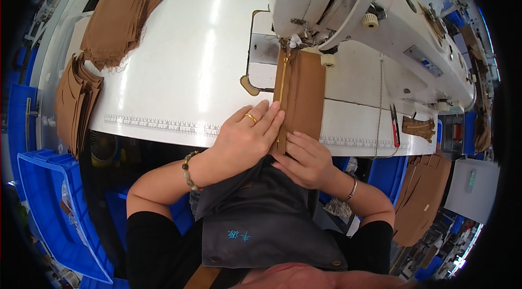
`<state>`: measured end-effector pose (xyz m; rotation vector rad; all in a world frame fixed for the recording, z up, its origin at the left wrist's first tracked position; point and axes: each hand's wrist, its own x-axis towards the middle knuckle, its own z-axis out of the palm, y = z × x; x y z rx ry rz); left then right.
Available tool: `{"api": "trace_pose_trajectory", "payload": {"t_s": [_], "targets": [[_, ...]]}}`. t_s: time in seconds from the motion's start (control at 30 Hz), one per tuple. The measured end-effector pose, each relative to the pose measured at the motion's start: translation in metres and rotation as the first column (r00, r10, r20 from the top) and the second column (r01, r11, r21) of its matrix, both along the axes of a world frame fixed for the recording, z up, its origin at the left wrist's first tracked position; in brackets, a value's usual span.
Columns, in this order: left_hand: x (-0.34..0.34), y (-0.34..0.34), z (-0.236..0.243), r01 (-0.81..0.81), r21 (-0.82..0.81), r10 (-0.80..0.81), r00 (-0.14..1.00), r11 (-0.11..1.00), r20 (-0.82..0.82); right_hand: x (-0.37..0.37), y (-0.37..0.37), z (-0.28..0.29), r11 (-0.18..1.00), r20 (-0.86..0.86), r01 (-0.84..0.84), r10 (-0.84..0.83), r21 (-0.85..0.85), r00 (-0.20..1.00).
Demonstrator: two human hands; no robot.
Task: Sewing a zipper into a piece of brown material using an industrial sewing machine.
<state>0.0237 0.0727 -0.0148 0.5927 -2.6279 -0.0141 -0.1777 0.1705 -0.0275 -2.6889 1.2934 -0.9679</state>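
Seemingly mid-seam, the left hand [247, 132] lies almost flat on the gold zipper [285, 74] running from the sewing machine [375, 33], while the right hand [309, 163] pinches its brown fabric [308, 93] by the table's [174, 82] front edge, probably needing straight feeding next.

White tabletop [157, 88], glossy light streak [215, 33]; blue bin [50, 202] left; bright lights [468, 246] right.

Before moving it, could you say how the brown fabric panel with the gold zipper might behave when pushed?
The brown fabric panel looks thin, so it would probably flex or wrinkle. The gold zipper likely stiffens its left side. The panel's far end lies under the white sewing machine, so it might catch.
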Motion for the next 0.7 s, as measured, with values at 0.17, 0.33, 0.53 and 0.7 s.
{"api": "trace_pose_trajectory", "payload": {"t_s": [0.17, 0.33, 0.53, 0.7], "targets": [[0.001, 0.001, 0.006, 0.001, -0.021, 0.0, 0.998, 1.0, 0.059, -0.03, -0.028, 0.025, 0.97, 0.21, -0.08, 0.031, 0.23, 0.977], [0.0, 0.005, 0.007, -0.008, -0.061, 0.017, 0.989, 0.998, 0.15, -0.04, -0.099, 0.016, 0.992, 0.005, 0.097, -0.098, 0.086, 0.995], [0.004, 0.012, 0.004, -0.006, 0.054, -0.001, 0.993, 0.999, 0.115, -0.042, -0.105, 0.006, 0.984, -0.132, 0.131, -0.115, 0.123, 0.985], [0.022, 0.035, -0.01, 0.0, 0.047, -0.005, 0.995, 0.999, 0.098, -0.04, -0.106, 0.009, 0.984, -0.148, 0.139, -0.122, 0.113, 0.981]]}}
